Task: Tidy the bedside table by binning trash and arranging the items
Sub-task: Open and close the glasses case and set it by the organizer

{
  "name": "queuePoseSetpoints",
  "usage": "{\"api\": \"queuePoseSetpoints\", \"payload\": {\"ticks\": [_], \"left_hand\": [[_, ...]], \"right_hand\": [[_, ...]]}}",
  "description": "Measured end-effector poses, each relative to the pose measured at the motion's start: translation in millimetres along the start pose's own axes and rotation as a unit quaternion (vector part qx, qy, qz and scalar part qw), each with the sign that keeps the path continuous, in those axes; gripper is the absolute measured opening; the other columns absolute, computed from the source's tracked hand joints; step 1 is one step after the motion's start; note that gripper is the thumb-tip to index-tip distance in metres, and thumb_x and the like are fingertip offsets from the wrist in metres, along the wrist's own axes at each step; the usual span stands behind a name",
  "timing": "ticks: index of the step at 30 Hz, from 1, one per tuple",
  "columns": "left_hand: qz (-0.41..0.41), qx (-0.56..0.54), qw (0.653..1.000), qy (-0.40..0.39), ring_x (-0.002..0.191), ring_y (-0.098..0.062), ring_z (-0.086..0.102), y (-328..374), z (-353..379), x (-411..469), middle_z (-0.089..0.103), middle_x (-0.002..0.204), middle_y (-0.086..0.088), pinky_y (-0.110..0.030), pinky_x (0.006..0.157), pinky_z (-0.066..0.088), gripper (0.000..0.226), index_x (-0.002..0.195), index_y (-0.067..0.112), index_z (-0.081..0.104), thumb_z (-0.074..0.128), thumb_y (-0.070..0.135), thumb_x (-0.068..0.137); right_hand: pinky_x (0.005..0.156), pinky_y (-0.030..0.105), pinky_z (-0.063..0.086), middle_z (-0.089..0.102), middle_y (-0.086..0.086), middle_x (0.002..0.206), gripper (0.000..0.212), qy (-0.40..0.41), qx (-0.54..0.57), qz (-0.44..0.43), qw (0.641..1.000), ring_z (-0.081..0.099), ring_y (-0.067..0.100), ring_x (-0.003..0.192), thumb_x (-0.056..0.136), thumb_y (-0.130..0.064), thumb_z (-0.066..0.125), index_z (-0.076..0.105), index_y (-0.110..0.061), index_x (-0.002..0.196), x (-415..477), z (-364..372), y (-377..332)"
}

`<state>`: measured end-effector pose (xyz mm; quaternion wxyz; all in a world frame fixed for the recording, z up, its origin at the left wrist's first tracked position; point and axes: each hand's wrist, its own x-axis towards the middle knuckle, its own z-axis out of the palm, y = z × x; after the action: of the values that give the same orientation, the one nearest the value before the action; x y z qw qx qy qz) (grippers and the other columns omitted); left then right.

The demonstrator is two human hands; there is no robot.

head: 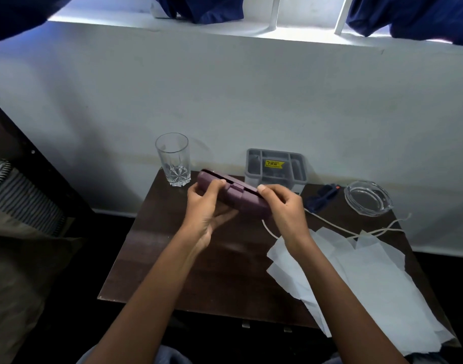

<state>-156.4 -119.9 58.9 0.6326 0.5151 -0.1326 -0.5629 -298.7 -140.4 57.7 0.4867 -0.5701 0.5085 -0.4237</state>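
At the far left, beside the table [172,271], you can see a striped pillow [23,190]. On the table's back left corner the glass [174,158] stands upright, close to the wall. Your left hand [206,206] comes up from below with the forearm angled toward the middle; the palm faces right, the thumb presses on the top edge of the purple case [238,197] and the fingers curl beneath its left end. You hold the case above the table's back half, long side tilted down to the right, its clasp facing you between your thumbs. Your right hand [282,208] grips the case's right end, thumb on the top edge, fingers wrapped over the front, wrist bent inward. Behind the case the grey organiser [276,166] sits against the wall, a yellow sticker in it. Right of it lies a dark blue object [322,197] you cannot make out, then the glass ashtray [368,197] at the back right corner. White tissues [361,285] and a thin cord [356,232] cover the table's right side, the tissues overhanging the front edge
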Motion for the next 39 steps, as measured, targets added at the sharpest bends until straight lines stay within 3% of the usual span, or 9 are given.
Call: {"api": "queuePoseSetpoints", "payload": {"ticks": [4, 8, 12, 15, 18, 22, 31, 36, 39], "left_hand": [[-0.014, -0.081, 0.996, -0.023, 0.078, -0.024, 0.065, 2.4, -2.6, 2.8, 0.062, 0.089, -0.011, -0.041, 0.07, 0.058, 0.037, 0.118, 0.014, 0.041, 0.058, 0.009, 0.086], [-0.024, -0.106, 0.994, -0.033, 0.08, -0.025, 0.065, 6.0, -6.0, 2.8, 0.061, 0.102, -0.014, -0.037, 0.069, 0.059, 0.042, 0.128, 0.012, 0.043, 0.056, 0.018, 0.089], [0.01, 0.025, 1.0, -0.001, 0.089, -0.02, 0.064, 7.7, -12.2, 2.6, 0.063, 0.106, -0.004, -0.035, 0.074, 0.055, 0.022, 0.108, 0.02, 0.056, 0.057, 0.032, 0.09], [0.027, 0.107, 0.994, 0.005, 0.091, -0.013, 0.059, 13.9, -17.2, 2.7, 0.062, 0.09, 0.006, -0.032, 0.078, 0.051, 0.008, 0.091, 0.024, 0.062, 0.06, 0.032, 0.089], [0.003, 0.18, 0.984, -0.012, 0.092, -0.014, 0.058, 22.6, -29.2, 5.4, 0.061, 0.086, 0.005, -0.032, 0.08, 0.05, 0.008, 0.083, 0.022, 0.064, 0.065, 0.03, 0.085], [-0.032, 0.242, 0.968, -0.054, 0.093, -0.017, 0.063, 27.5, -47.3, 6.0, 0.067, 0.093, -0.002, -0.031, 0.083, 0.049, 0.01, 0.088, 0.019, 0.067, 0.067, 0.028, 0.083], [-0.013, 0.223, 0.972, -0.072, 0.089, -0.013, 0.067, 27.3, -46.4, 3.7, 0.071, 0.092, 0.002, -0.028, 0.081, 0.05, 0.012, 0.091, 0.022, 0.065, 0.07, 0.019, 0.08], [0.008, 0.273, 0.953, -0.132, 0.101, -0.016, 0.066, 29.9, -51.6, 0.6, 0.071, 0.106, 0.0, -0.031, 0.086, 0.053, 0.047, 0.107, 0.026, 0.065, 0.077, 0.0, 0.069], [0.056, 0.337, 0.93, -0.136, 0.093, -0.005, 0.067, 28.8, -50.6, -0.2, 0.07, 0.104, 0.001, -0.021, 0.074, 0.057, 0.068, 0.124, 0.021, 0.055, 0.073, -0.012, 0.068]], "right_hand": [[0.079, 0.034, 0.053, 0.064, 0.004, 0.096, 0.013, -0.021, 0.142, 0.109, 0.984, 0.061, 0.02, 0.095, 0.092, -0.028, 0.052, 0.064, -0.023, 0.091, 1.7, 0.3, -4.7], [0.081, 0.039, 0.054, 0.062, 0.015, 0.109, 0.015, -0.033, 0.234, 0.144, 0.961, 0.062, 0.033, 0.103, 0.091, -0.021, 0.054, 0.059, -0.016, 0.103, 4.4, -0.7, -0.7], [0.074, 0.034, 0.057, 0.063, 0.016, 0.106, 0.019, -0.021, 0.293, 0.159, 0.943, 0.063, 0.032, 0.101, 0.088, -0.014, 0.057, 0.054, -0.012, 0.107, 7.1, -4.1, 0.9], [0.07, 0.033, 0.06, 0.063, 0.014, 0.1, 0.026, -0.003, 0.322, 0.155, 0.934, 0.065, 0.029, 0.095, 0.086, -0.01, 0.06, 0.049, -0.01, 0.109, 9.5, -7.6, 0.6], [0.073, 0.036, 0.059, 0.063, 0.013, 0.096, 0.029, 0.008, 0.323, 0.15, 0.934, 0.065, 0.029, 0.094, 0.085, -0.008, 0.061, 0.049, -0.01, 0.111, 10.9, -9.9, 0.4], [0.079, 0.039, 0.059, 0.062, 0.012, 0.094, 0.02, 0.005, 0.336, 0.135, 0.932, 0.066, 0.029, 0.092, 0.086, -0.007, 0.059, 0.053, -0.009, 0.105, 12.4, -14.1, 1.0], [0.077, 0.034, 0.053, 0.062, 0.009, 0.094, 0.013, 0.041, 0.244, 0.13, 0.96, 0.062, 0.023, 0.093, 0.086, -0.02, 0.059, 0.064, -0.014, 0.096, 13.6, -16.2, 1.5], [0.086, 0.045, 0.054, 0.068, 0.008, 0.096, 0.013, 0.047, 0.225, 0.135, 0.964, 0.064, 0.025, 0.099, 0.087, -0.029, 0.058, 0.068, -0.02, 0.088, 11.7, -14.9, 0.0], [0.083, 0.046, 0.054, 0.068, 0.008, 0.1, 0.018, 0.048, 0.204, 0.134, 0.969, 0.065, 0.022, 0.096, 0.089, -0.036, 0.056, 0.068, -0.022, 0.089, 11.4, -14.2, 0.4]]}}
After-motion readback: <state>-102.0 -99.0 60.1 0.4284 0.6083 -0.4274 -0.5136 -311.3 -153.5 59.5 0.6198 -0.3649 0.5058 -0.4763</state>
